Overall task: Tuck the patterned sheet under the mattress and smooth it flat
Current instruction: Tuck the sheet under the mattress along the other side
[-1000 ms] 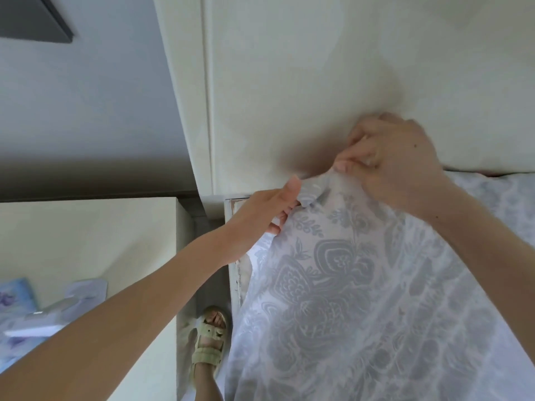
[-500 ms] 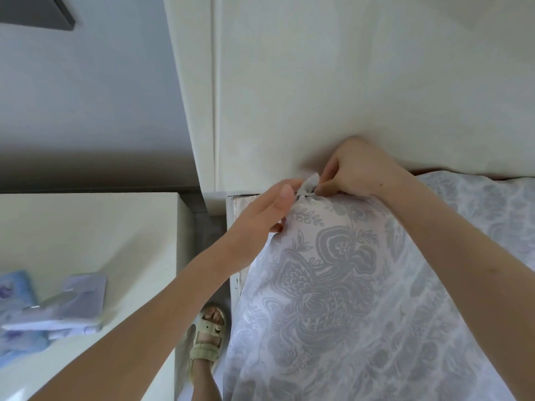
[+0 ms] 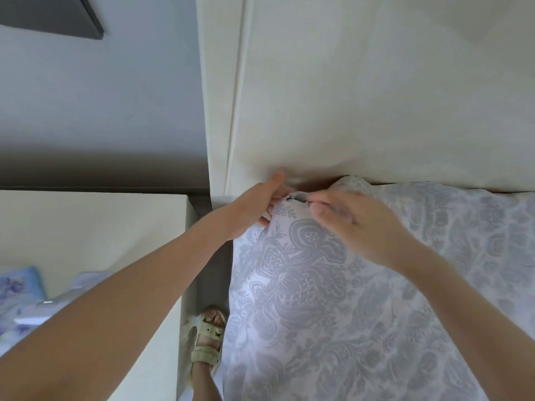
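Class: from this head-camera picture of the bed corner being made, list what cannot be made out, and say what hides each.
All in the head view:
- Mattress: wholly covered by the patterned sheet.
- Left hand: fingertips under the sheet's edge, so its grip is unclear.
- Right hand: motion-blurred, grip unclear.
- Items on the bedside cabinet: blurred, cut by the left edge.
- Dark panel: cut off by the top edge.
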Demonstrator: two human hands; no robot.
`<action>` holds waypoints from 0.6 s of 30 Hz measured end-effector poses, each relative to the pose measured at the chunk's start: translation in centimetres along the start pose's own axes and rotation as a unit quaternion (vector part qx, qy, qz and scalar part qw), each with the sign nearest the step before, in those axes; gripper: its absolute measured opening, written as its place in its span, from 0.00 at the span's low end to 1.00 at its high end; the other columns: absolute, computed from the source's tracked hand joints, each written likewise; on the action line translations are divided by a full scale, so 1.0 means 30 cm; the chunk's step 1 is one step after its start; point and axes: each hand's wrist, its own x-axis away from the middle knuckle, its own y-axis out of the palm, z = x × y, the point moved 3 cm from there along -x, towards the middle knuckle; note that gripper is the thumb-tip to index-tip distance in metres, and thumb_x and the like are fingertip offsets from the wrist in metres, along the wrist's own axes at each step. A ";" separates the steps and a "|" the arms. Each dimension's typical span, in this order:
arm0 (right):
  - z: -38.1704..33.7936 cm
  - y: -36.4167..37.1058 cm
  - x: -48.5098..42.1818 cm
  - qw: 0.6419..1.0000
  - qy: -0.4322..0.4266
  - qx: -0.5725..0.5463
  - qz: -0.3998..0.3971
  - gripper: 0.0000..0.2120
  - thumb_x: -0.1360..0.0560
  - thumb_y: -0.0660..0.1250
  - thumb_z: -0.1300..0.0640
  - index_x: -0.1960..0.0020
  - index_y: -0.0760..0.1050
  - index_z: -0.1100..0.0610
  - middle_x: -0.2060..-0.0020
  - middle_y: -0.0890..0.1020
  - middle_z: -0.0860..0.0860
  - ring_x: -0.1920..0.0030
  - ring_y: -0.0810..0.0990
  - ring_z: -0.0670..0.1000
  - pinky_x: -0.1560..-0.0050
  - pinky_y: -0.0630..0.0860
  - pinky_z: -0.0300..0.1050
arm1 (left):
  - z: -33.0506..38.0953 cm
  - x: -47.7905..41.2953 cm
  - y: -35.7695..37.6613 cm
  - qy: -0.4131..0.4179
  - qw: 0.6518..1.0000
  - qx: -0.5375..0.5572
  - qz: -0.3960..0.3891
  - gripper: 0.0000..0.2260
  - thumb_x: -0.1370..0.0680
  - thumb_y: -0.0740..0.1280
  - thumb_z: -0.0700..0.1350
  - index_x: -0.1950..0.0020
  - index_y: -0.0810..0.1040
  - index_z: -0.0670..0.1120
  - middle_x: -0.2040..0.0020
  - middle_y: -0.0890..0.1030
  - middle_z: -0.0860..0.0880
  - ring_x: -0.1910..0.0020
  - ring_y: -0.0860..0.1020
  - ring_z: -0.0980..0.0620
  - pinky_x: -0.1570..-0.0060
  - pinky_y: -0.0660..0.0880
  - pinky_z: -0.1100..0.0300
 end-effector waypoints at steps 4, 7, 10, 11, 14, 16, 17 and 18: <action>0.045 0.084 -0.095 0.997 -0.005 -0.052 -0.053 0.31 0.38 0.66 0.29 0.38 0.71 0.39 0.44 0.74 0.32 0.41 0.72 0.36 0.36 0.67 0.41 | -0.079 -0.039 -0.018 -0.011 0.997 0.081 0.012 0.28 0.20 0.48 0.63 0.44 0.81 0.47 0.45 0.81 0.41 0.44 0.76 0.39 0.40 0.72 0.48; 0.051 0.089 -0.110 0.996 -0.032 -0.073 -0.049 0.25 0.37 0.74 0.39 0.42 0.71 0.38 0.45 0.73 0.34 0.44 0.71 0.33 0.44 0.65 0.31 | -0.106 -0.049 -0.011 -0.003 0.991 0.135 0.001 0.28 0.19 0.47 0.61 0.42 0.80 0.44 0.48 0.80 0.41 0.49 0.75 0.44 0.49 0.72 0.54; 0.064 0.081 -0.109 0.993 -0.038 -0.095 -0.064 0.25 0.39 0.75 0.38 0.45 0.71 0.35 0.49 0.76 0.32 0.47 0.72 0.30 0.48 0.66 0.26 | -0.095 -0.039 0.005 0.015 0.991 0.135 -0.012 0.26 0.18 0.47 0.58 0.46 0.80 0.45 0.53 0.81 0.46 0.53 0.76 0.50 0.53 0.73 0.58; 0.071 0.080 -0.111 0.991 -0.032 -0.105 -0.074 0.26 0.42 0.75 0.35 0.47 0.71 0.33 0.50 0.77 0.33 0.47 0.73 0.31 0.46 0.67 0.28 | -0.088 -0.033 0.011 0.018 0.991 0.130 -0.013 0.25 0.18 0.48 0.58 0.49 0.81 0.46 0.56 0.81 0.49 0.55 0.76 0.52 0.55 0.72 0.59; 0.083 0.081 -0.110 0.988 -0.028 -0.125 -0.085 0.27 0.46 0.73 0.29 0.49 0.70 0.28 0.50 0.79 0.33 0.46 0.75 0.34 0.44 0.71 0.35 | -0.085 -0.022 0.019 0.022 0.992 0.125 -0.016 0.24 0.18 0.48 0.57 0.54 0.81 0.49 0.61 0.81 0.54 0.58 0.76 0.55 0.57 0.71 0.61; 0.076 0.080 -0.094 0.988 -0.041 -0.123 -0.081 0.25 0.44 0.72 0.29 0.50 0.70 0.28 0.49 0.78 0.32 0.46 0.75 0.33 0.43 0.71 0.35 | -0.087 -0.015 0.021 0.027 0.990 0.134 -0.026 0.25 0.18 0.47 0.57 0.51 0.81 0.49 0.59 0.81 0.52 0.57 0.76 0.54 0.55 0.71 0.60; 0.071 0.080 -0.086 0.989 -0.050 -0.119 -0.077 0.24 0.44 0.71 0.30 0.49 0.70 0.29 0.49 0.78 0.32 0.46 0.75 0.33 0.43 0.71 0.36 | -0.085 -0.011 0.022 0.032 0.990 0.137 -0.033 0.26 0.18 0.46 0.57 0.48 0.81 0.48 0.56 0.81 0.51 0.55 0.75 0.53 0.53 0.72 0.59; 0.067 0.080 -0.080 0.990 -0.059 -0.109 -0.071 0.25 0.43 0.71 0.29 0.47 0.72 0.32 0.49 0.78 0.32 0.46 0.75 0.34 0.41 0.71 0.38 | -0.084 -0.008 0.021 0.036 0.989 0.139 -0.037 0.26 0.18 0.45 0.57 0.45 0.81 0.47 0.54 0.81 0.49 0.53 0.75 0.51 0.51 0.72 0.58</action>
